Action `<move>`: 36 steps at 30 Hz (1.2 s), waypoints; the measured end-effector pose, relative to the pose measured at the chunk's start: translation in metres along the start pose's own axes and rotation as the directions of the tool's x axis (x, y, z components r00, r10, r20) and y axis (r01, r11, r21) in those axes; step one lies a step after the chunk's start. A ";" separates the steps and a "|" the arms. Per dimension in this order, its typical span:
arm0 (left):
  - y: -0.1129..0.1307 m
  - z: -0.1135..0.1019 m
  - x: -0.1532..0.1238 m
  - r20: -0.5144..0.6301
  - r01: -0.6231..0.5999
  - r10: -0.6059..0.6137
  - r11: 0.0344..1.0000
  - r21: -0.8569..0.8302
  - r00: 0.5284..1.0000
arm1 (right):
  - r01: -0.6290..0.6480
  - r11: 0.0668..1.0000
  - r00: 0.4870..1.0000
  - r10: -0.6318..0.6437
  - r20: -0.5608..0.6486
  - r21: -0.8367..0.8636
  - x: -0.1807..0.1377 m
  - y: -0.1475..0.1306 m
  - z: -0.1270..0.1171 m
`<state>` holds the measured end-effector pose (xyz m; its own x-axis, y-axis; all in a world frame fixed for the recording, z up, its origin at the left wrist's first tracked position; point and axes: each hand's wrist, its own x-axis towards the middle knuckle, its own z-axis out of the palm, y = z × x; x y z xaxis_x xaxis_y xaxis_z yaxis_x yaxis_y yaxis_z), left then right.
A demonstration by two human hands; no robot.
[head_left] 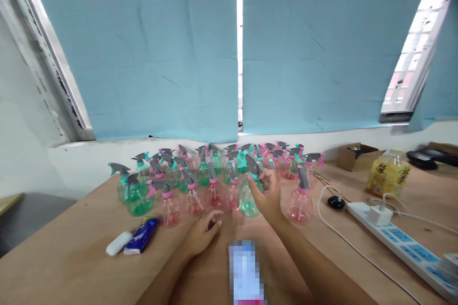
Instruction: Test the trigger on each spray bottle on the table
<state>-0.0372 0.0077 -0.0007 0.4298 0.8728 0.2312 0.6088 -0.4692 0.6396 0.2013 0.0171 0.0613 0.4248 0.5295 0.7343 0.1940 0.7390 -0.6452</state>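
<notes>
Several small spray bottles stand crowded at the back of a wooden table [71, 257], some green, some pink, all with grey triggers. My right hand [266, 195] is wrapped round a green spray bottle [248, 200] at the front of the group, fingers up by its neck. Beside it on the right stands a pink spray bottle [299, 202]. My left hand [203, 233] rests on the table just in front of the pink bottles, fingers loosely curled and holding nothing that I can see.
A white eraser-like block [119, 243] and a blue packet [142, 236] lie at the left front. A white power strip [400, 243] with cables, a yellow bottle [388, 174] and a cardboard box [358, 155] sit on the right. Blue blinds cover the window behind.
</notes>
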 end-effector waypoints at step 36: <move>-0.006 0.003 0.002 0.007 -0.029 0.029 1.000 0.005 1.000 | -0.522 0.826 0.626 0.205 0.752 0.210 -0.011 0.032 0.018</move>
<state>-0.0379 0.0116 -0.0061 0.4520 0.8578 0.2448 0.5996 -0.4953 0.6286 0.1872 0.0420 0.0364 -0.3596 0.7961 0.4868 -0.2475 0.4216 -0.8724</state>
